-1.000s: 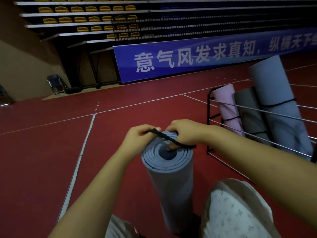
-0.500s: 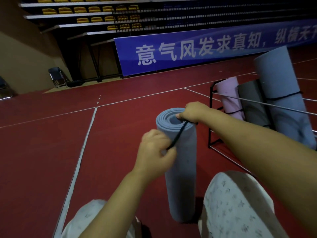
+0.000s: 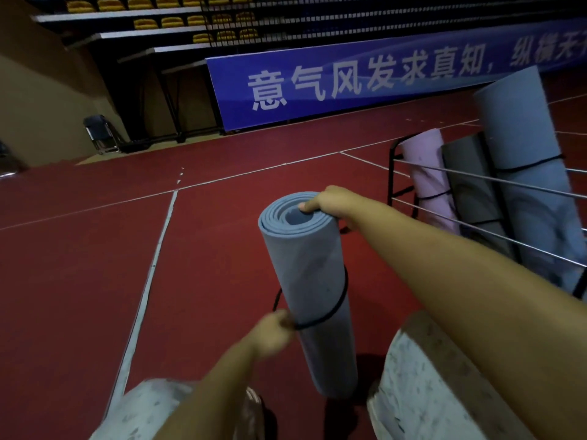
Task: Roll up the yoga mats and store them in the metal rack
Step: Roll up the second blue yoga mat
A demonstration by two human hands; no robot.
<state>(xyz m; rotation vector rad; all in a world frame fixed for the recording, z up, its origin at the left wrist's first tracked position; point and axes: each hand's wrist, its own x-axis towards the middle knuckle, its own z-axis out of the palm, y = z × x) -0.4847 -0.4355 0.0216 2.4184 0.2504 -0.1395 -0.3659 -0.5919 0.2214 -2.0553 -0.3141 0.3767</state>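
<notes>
Head view: blue rolled mat (image 3: 313,281) stood upright at centre; right hand (image 3: 330,203) gripped its top rim, left hand (image 3: 273,331) pinched the black strap (image 3: 333,308). Open red floor (image 3: 95,265) toward 9 o'clock. Metal rack (image 3: 394,173) at 3 o'clock held pink, grey, blue rolls

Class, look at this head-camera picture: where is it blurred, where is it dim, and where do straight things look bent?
Head view: the left hand pulling the black strap is smeared by motion; the right hand on the rolled mat is sharper. The stands are dim. Wide-angle distortion bows the banner and leans the rack.
</notes>
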